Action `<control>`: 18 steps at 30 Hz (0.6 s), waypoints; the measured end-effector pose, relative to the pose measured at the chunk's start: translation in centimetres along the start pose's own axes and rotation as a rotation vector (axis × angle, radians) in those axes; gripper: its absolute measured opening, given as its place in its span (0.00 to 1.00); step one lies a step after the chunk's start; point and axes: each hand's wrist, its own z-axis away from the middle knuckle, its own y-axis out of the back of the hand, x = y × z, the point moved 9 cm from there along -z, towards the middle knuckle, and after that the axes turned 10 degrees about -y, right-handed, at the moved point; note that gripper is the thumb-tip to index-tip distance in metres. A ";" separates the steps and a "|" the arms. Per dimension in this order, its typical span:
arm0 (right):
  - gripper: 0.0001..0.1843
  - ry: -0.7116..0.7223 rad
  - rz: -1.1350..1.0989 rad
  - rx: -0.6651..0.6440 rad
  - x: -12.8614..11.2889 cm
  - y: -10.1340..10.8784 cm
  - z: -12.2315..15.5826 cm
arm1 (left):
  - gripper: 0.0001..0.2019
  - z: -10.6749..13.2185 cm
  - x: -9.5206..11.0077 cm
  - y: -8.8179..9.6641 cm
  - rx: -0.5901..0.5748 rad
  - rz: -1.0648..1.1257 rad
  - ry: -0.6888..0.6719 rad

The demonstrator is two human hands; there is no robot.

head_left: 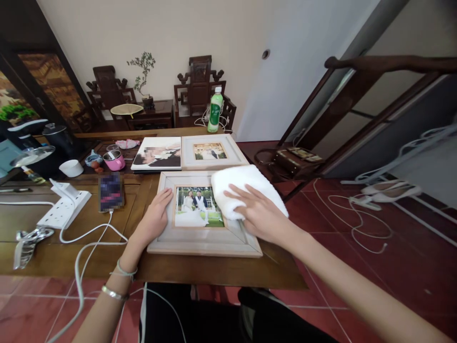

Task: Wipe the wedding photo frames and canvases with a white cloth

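Note:
A pale wooden picture frame lies flat near the table's front edge, with a photo of a couple on a bench inside. My left hand holds its left side, fingers resting over the rim. On the frame's right side is a folded white towel. My right hand grips this towel from above, fingers pressed into its pile, and the towel covers the frame's upper right corner. Behind it lie a second pale picture frame and a white-edged photo panel.
A green bottle stands at the table's back edge. Leftward are a phone on a cable, a white power strip, a pink cup and a white bowl. A dark wooden chair stands to the right.

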 end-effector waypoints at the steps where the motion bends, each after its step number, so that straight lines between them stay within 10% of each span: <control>1: 0.21 0.015 -0.018 -0.008 -0.7 0.3 1.2 | 0.29 0.0 -0.1 0.0 0.006 -0.004 0.003; 9: 0.21 0.082 -0.193 0.008 -4.5 2.0 8.1 | 0.30 0.1 -0.2 -0.2 0.029 -0.001 0.012; 18: 0.23 -0.059 -0.169 0.048 -0.7 1.1 3.4 | 0.29 0.5 0.2 -0.3 0.024 0.053 0.013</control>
